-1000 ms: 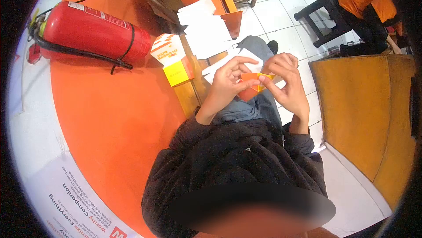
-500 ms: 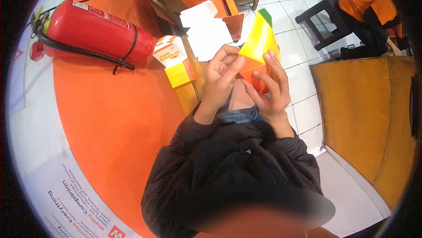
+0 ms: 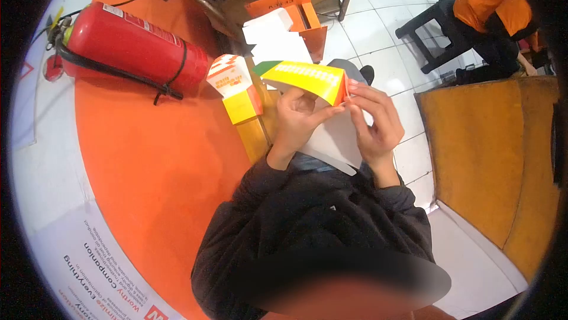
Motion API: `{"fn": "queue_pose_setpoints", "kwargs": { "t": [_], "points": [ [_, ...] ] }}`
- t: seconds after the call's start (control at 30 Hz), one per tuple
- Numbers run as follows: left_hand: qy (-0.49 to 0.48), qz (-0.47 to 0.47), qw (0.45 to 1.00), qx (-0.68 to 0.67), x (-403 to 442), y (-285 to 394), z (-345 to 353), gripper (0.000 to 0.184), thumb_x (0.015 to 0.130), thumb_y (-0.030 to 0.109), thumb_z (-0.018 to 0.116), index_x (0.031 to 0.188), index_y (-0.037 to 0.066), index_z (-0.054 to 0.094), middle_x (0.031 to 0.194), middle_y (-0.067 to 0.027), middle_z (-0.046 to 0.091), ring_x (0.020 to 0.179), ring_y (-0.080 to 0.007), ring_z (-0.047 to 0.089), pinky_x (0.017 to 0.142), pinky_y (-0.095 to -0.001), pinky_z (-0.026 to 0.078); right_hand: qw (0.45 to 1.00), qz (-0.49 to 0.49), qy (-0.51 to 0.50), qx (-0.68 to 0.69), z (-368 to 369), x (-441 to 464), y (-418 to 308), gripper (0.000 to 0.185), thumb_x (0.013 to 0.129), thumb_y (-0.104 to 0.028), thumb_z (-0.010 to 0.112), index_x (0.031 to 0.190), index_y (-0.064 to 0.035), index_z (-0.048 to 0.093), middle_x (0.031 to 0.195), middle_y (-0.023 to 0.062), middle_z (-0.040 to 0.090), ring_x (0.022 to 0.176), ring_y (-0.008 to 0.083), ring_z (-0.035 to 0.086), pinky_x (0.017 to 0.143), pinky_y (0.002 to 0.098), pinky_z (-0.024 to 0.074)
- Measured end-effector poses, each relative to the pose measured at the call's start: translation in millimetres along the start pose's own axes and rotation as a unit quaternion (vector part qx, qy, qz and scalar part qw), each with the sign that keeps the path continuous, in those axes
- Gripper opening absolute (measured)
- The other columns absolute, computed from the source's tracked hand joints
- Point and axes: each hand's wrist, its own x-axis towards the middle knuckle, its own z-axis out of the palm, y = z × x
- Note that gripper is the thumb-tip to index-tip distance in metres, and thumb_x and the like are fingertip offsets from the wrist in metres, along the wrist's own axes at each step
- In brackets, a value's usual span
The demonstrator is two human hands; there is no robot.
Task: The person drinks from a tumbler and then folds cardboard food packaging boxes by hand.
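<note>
A yellow, green and orange food carton (image 3: 307,77), partly folded with its white inside showing, is held above my lap. My left hand (image 3: 293,120) grips its lower edge, thumb toward the orange end panel. At that end my right hand (image 3: 377,120) pinches the orange flap between thumb and fingers. A white panel of the carton hangs below, between my wrists. Left of my left hand stands a folded yellow carton (image 3: 241,107) with a printed white back. White flat cartons (image 3: 277,47) lie beyond my hands.
An open orange box (image 3: 310,17) stands behind the white cartons, on or near a wooden bench (image 3: 253,138). A red fire extinguisher (image 3: 130,48) is at left. To the right are a wooden cabinet (image 3: 476,148), a black stool (image 3: 435,27) and another person in orange and black (image 3: 494,9).
The carton has turned from pointing up and away to lying sideways, its green tip now to the left. Its white inside now shows. My right hand has shifted slightly right and down.
</note>
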Motion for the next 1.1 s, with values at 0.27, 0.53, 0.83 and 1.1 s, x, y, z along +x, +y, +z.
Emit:
{"fn": "queue_pose_setpoints", "kwargs": {
  "t": [0.27,0.53,0.83,1.1],
  "points": [
    [-0.015,0.017,0.999,-0.025,2.1,-11.3,-12.5,0.046,0.069,-0.011,0.077,0.111,-0.002,0.060,0.114,-0.0078,0.062,0.111,-0.0184,0.058,0.100,-0.0333,0.044,0.999,0.035,-0.029,0.029,-6.0,7.3,-0.6,0.017,0.074,0.005,0.072,0.089,0.0025,0.065,0.103,0.0152,0.067,0.094,0.0254,0.067,0.082,0.0327,0.0534],
    [-0.005,0.007,1.000,0.007,-2.0,-18.2,-21.3,0.050,0.067,-0.012,0.078,0.113,-0.004,0.059,0.112,-0.0084,0.062,0.109,-0.0189,0.060,0.097,-0.0341,0.049,0.991,0.014,-0.119,0.061,-13.2,13.6,2.0,0.024,0.074,0.003,0.071,0.098,0.0028,0.065,0.105,0.0134,0.066,0.096,0.0285,0.065,0.083,0.0350,0.0527],
    [0.042,0.071,0.997,0.004,5.9,-3.3,2.5,0.035,0.083,-0.008,0.067,0.115,-0.003,0.055,0.111,-0.0072,0.061,0.104,-0.0142,0.058,0.092,-0.0275,0.047,0.980,0.049,-0.187,0.056,-13.5,6.4,-1.0,0.034,0.080,0.004,0.062,0.112,-0.0040,0.067,0.128,0.0181,0.054,0.119,0.0327,0.053,0.099,0.0390,0.0440],
    [0.068,0.037,0.996,0.048,10.6,9.6,-2.4,0.014,0.099,0.011,0.049,0.109,0.002,0.049,0.094,-0.0006,0.055,0.086,-0.0084,0.053,0.077,-0.0218,0.042,0.969,0.189,-0.036,0.157,-11.8,13.9,33.7,0.046,0.096,-0.009,0.048,0.139,0.0023,0.039,0.141,0.0184,0.043,0.132,0.0302,0.040,0.110,0.0402,0.0311]
  ]
}}
